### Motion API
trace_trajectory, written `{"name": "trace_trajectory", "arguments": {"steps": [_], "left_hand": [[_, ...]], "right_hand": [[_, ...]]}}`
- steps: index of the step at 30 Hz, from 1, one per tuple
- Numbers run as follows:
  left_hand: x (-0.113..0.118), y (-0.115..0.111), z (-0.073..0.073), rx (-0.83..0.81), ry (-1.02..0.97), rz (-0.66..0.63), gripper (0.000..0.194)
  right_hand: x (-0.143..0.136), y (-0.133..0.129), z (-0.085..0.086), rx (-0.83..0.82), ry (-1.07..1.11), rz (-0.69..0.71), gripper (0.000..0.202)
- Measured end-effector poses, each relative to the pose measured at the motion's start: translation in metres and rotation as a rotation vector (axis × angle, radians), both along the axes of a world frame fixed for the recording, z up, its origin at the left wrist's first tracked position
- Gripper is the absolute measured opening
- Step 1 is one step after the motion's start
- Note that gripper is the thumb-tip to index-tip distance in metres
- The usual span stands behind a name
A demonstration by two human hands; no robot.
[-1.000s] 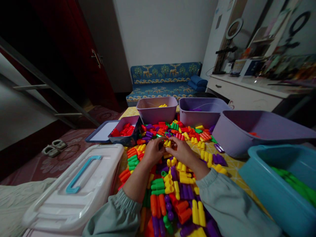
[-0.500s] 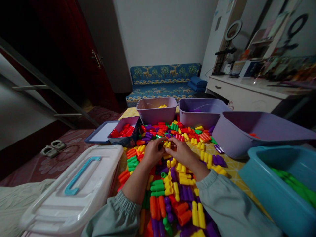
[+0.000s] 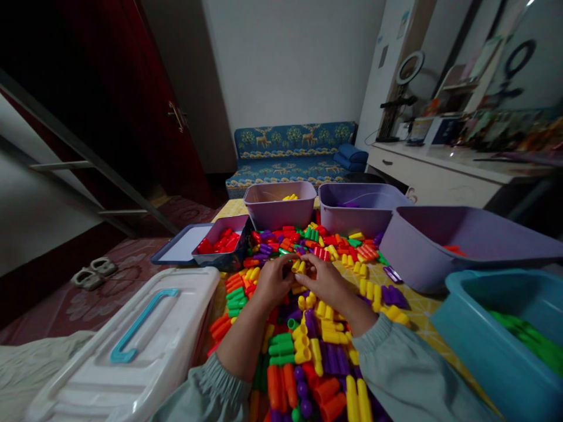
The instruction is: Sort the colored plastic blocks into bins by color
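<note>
Many plastic pieces in yellow, red, green, orange and purple cover the yellow patterned tabletop (image 3: 424, 308). Over the middle of the pile, my left hand (image 3: 273, 281) and my right hand (image 3: 324, 278) meet around a small yellow piece (image 3: 298, 266). Both hands have their fingers closed on it, one from each side. Directly below them lie more yellow pieces (image 3: 307, 301), beside a green one (image 3: 292, 323). The wrists rest low over the pile, and the undersides of the fingers are hidden.
Purple bins stand behind the pile (image 3: 279, 214) (image 3: 352, 217) and at right (image 3: 417, 258). A blue tub (image 3: 488, 340) holds green pieces. At left are a tin (image 3: 224, 258) of red pieces and a white lidded box (image 3: 149, 375). Farther back stands a blue sofa (image 3: 290, 167).
The whole view has tilted slightly, so the table and bins appear a little lower. Both hands keep hold of the yellow piece in nearly the same place.
</note>
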State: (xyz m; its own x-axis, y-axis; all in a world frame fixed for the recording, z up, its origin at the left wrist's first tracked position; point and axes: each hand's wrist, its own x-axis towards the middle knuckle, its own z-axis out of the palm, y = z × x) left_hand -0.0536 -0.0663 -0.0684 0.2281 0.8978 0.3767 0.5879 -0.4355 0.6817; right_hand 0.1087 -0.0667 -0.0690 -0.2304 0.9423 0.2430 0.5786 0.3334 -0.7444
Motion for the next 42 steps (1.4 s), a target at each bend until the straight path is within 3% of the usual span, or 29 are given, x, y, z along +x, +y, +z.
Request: {"name": "trace_trajectory", "arguments": {"steps": [42], "left_hand": [[-0.0009,0.0024,-0.0042,-0.035,-0.071,-0.008,0.053]], "right_hand": [[0.0004,-0.0021,0.0028,-0.085,0.066,0.003,0.042]]}}
